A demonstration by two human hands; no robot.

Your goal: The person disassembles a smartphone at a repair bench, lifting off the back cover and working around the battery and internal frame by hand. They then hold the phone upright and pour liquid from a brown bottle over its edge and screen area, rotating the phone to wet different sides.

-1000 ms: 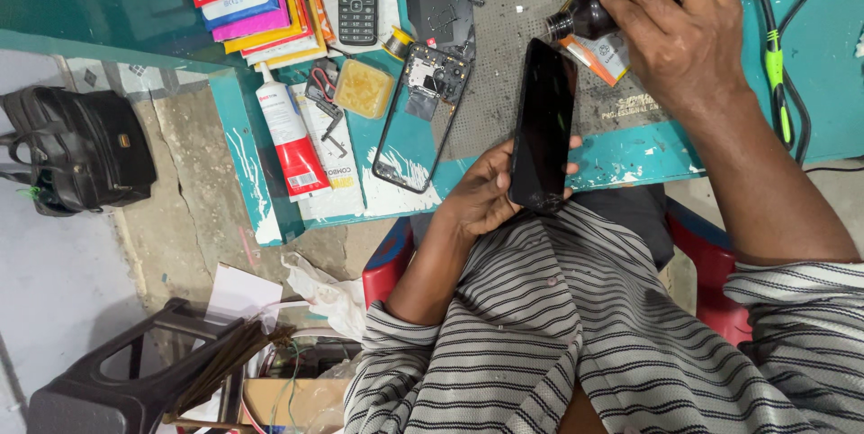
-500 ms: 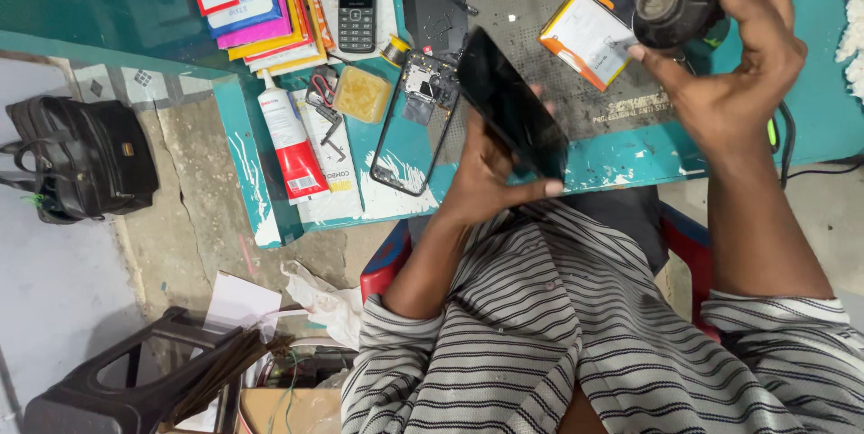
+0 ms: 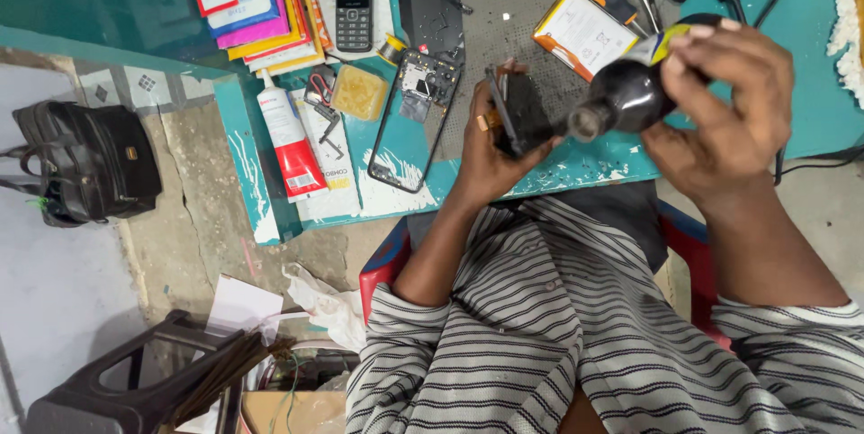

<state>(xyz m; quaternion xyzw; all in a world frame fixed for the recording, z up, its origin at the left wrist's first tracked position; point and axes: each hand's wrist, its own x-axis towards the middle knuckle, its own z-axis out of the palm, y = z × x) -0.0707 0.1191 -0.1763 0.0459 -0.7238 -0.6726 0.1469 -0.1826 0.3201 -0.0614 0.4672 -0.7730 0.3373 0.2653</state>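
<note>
My left hand (image 3: 490, 159) clamps one dark phone panel (image 3: 520, 114) edge-on; my right hand (image 3: 720, 114) wraps one black bottle (image 3: 625, 96), nozzle touching the panel. Beyond my left grip lie one opened phone frame (image 3: 409, 123), one keypad phone (image 3: 353, 13) and one white-and-red tube (image 3: 290, 137).

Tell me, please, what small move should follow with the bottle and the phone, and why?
Probably tip the bottle slightly further, so its nozzle reaches the phone. The right hand holds the dark bottle tilted, nozzle pointing at the phone's edge, seemingly just short of it. The left hand grips the phone edge-on above the table.
</note>
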